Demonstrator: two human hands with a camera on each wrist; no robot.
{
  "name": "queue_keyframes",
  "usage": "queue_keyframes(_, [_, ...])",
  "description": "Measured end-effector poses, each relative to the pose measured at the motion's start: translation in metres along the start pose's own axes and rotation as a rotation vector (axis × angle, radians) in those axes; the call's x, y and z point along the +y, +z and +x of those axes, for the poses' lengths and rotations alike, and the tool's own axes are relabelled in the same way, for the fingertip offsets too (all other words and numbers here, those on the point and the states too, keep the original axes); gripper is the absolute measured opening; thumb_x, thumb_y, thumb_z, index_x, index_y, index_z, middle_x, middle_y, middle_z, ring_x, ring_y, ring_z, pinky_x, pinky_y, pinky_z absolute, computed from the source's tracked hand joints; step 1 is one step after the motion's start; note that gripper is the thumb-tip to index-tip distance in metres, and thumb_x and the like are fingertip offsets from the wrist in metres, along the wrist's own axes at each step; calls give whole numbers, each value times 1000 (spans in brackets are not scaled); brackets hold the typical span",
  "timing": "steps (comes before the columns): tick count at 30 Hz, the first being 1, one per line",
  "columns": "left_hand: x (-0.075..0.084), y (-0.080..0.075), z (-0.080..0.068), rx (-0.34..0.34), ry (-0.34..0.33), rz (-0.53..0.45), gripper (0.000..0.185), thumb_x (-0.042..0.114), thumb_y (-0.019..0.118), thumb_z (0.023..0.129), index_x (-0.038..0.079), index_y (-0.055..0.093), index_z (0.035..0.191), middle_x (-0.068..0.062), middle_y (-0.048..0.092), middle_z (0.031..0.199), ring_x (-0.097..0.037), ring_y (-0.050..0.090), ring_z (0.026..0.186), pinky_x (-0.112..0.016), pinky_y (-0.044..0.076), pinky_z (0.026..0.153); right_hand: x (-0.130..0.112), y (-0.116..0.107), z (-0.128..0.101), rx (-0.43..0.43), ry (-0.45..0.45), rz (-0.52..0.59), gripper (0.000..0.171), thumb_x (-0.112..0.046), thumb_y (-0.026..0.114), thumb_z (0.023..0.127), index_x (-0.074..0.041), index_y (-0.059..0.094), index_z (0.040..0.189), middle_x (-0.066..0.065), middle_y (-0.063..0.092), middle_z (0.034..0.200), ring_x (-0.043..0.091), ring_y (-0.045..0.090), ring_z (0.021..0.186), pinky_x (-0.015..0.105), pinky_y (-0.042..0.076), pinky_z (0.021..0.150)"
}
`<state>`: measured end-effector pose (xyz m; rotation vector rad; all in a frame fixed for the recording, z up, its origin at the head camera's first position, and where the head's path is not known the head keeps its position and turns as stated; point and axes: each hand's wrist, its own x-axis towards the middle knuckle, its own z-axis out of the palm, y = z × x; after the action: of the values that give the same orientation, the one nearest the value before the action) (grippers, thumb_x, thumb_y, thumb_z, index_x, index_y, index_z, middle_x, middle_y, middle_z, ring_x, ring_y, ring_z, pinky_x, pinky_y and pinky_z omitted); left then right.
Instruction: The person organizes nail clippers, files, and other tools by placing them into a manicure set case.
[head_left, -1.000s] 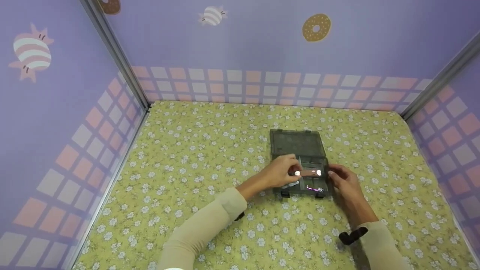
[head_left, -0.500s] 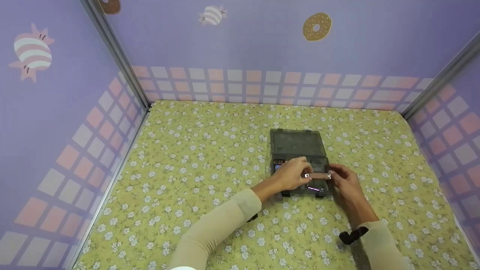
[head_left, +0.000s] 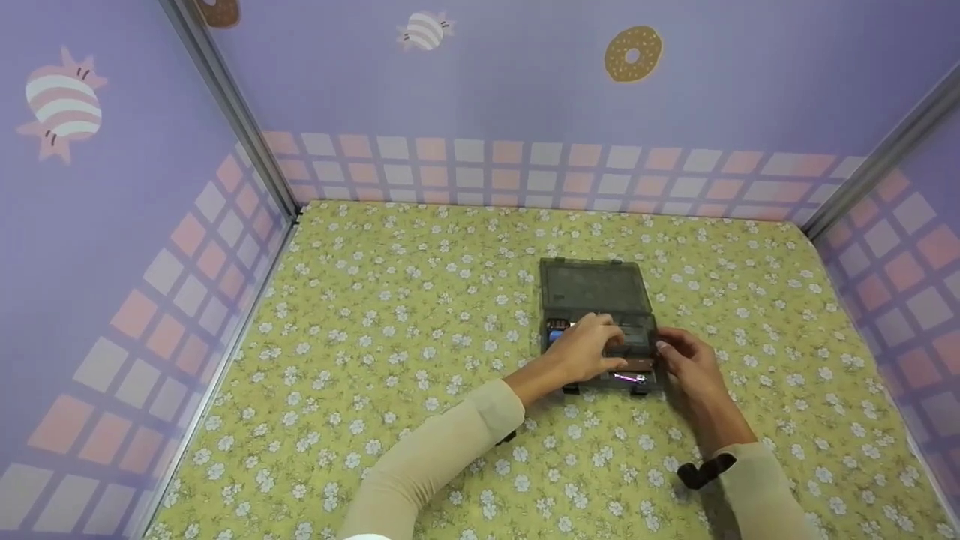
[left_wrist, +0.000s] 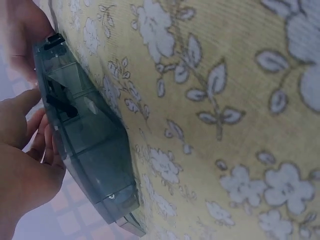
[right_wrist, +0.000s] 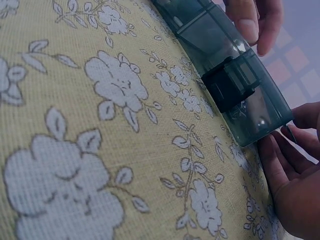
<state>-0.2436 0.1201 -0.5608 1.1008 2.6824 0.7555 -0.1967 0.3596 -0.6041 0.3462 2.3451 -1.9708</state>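
A dark see-through case [head_left: 595, 287] lies open on the flowered cloth, lid flat at the back, tray toward me. My left hand [head_left: 596, 346] reaches over the tray with curled fingers on the left end of a brown bar [head_left: 642, 364] that lies low in the near right compartment. My right hand [head_left: 673, 355] is at the tray's near right corner. In the right wrist view its thumb and fingers [right_wrist: 280, 160] sit on either side of the case [right_wrist: 225, 55] corner. The left wrist view shows the case [left_wrist: 90, 150] side-on beside my left hand [left_wrist: 20, 165].
A shiny purple piece [head_left: 628, 377] lies along the tray's front edge, and small blue and red pieces [head_left: 556, 330] sit at its left. The yellow flowered cloth [head_left: 420, 315] covers the floor, closed in by purple walls [head_left: 112, 225] on three sides.
Both hands have lowered the brown bar from above the tray down into the near right compartment. My left hand slid right and forward over the tray.
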Motion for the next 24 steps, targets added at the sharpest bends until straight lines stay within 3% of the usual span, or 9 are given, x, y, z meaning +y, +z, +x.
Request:
queue_keyframes(5, [-7,-14,-7,4,28,-51,34,37,75,101,16,73,128,4,62,117,-10,58,105,-24,51,86,0,-1,1,-7,6,-7,45,-22,56,112,-1,52,152,20,54,148,14,59,120,23,55,92])
queue_keyframes(11, [-20,-39,-22,-37,62,-111,35,30,73,104,9,71,132,-7,64,122,-23,65,112,-28,53,92,-1,-1,-1,-4,-28,-28,45,-20,56,112,2,52,152,24,54,146,14,60,117,22,55,90])
queue_keyframes(17, [-34,-70,-41,-64,47,-170,37,30,71,104,8,69,134,-8,66,122,-22,66,113,-26,54,94,-6,-4,-2,-31,-28,-44,47,-22,57,112,3,51,151,25,54,144,12,61,113,22,56,89])
queue_keyframes(21, [-45,-94,-54,-57,7,-191,46,37,71,104,7,66,139,-5,66,125,-20,65,116,-29,53,98,-23,-15,-2,-98,-7,-84,57,-32,55,112,3,43,156,25,49,150,23,60,125,27,56,97])
queue_keyframes(24, [-54,-111,-62,-8,-42,-226,51,39,71,103,8,63,143,-5,65,132,-23,62,122,-34,51,104,-44,-24,-5,-133,-49,-202,64,-40,51,113,3,38,159,26,46,155,36,53,136,42,53,105])
